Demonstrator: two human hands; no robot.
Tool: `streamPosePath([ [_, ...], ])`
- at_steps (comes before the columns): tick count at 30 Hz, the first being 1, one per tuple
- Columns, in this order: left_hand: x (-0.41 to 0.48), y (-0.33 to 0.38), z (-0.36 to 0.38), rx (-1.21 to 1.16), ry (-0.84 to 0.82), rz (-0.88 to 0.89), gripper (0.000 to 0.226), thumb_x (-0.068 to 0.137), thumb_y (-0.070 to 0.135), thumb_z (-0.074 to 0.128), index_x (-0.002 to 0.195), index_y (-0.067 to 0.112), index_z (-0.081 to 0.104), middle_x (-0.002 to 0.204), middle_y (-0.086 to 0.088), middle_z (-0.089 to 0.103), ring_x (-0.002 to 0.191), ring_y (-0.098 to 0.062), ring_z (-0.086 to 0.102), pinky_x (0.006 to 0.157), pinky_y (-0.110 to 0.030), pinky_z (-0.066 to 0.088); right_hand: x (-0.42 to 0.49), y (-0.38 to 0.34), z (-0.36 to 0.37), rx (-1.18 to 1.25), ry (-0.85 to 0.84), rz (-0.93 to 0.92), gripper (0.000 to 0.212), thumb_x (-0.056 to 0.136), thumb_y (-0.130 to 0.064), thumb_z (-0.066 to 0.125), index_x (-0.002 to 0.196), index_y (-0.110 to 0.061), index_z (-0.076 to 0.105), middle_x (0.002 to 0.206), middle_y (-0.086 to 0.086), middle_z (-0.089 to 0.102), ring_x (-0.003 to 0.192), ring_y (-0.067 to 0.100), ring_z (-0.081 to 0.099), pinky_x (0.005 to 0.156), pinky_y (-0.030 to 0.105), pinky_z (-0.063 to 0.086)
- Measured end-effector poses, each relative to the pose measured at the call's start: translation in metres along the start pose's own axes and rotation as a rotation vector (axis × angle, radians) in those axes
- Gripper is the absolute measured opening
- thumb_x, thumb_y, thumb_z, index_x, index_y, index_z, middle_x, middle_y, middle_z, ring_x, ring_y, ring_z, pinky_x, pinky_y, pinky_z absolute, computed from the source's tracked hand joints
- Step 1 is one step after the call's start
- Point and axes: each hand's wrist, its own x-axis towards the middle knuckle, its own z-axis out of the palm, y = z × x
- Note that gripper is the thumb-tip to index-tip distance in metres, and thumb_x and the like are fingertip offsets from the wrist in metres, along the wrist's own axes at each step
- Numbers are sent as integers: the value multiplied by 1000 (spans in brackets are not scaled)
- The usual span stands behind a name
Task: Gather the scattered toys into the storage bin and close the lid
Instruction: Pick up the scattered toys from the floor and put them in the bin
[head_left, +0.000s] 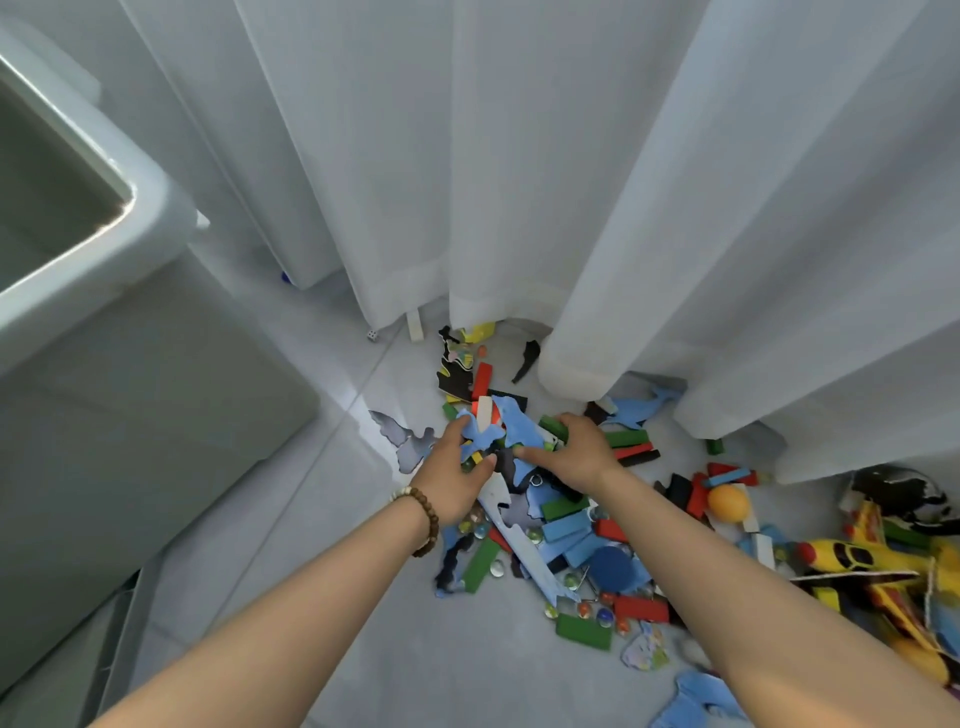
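Head view, looking down onto a pale tiled floor. A left hand (457, 467), with a brown beaded bracelet (427, 519) at its wrist, and a right hand (574, 457) are cupped toward each other. The fingers of both are curled round a clump of toys (498, 434): thin blue foam puzzle shapes and small painted wooden blocks, squeezed between the palms.

More toys are strewn below the wrists and to the right of the right fingers: clear glass marbles (480, 530), an orange ball (727, 501) and a yellow plastic toy plane (857, 561). The open white plastic storage bin (140, 208) stands well to the left of the left fingers. White curtains (519, 156) hang just beyond the fingertips.

The foam is judged light and floppy, likely to slide out. The blocks are judged stiff and the marbles prone to roll. Support from underneath, with the palms pressed together, is advised.
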Motion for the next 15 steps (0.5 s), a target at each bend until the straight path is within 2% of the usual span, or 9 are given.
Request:
streamPosePath([
  [3,-1,0,1,-90,12,2,61,95,18,50,146,20,16,146,-7,35,125,-18,42,96,-25,37,-3,0,-2,15,11,-46,49,76,-41,74,108,-8,57,102,3,58,93,20,55,74,29,41],
  [5,-4,2,1,-145,10,13,58,96,13,48,146,18,17,132,-2,45,109,-13,46,87,-25,41,-7,0,-5,33,1,-89,42,79,-39,72,102,-6,59,93,2,57,87,19,53,72,28,40],
  [8,-8,3,1,-202,32,28,55,96,12,46,145,15,21,116,4,46,102,-13,47,84,-29,44,-16,1,-10,131,-19,-106,34,83,-33,69,102,-5,64,97,4,65,89,20,59,74,26,45],
  [11,-10,6,0,-286,77,-4,51,95,21,49,141,15,29,118,-1,49,102,-17,52,97,-37,46,-28,1,-20,282,31,-69,26,84,-27,68,97,-5,67,88,2,67,81,15,60,64,16,45],
  [15,-18,12,5,-298,141,-7,50,94,39,48,138,20,34,117,6,43,98,-8,48,87,-26,38,-50,-4,-27,535,24,-4,20,83,-26,69,99,-13,68,84,-7,68,76,6,62,59,7,46],
])
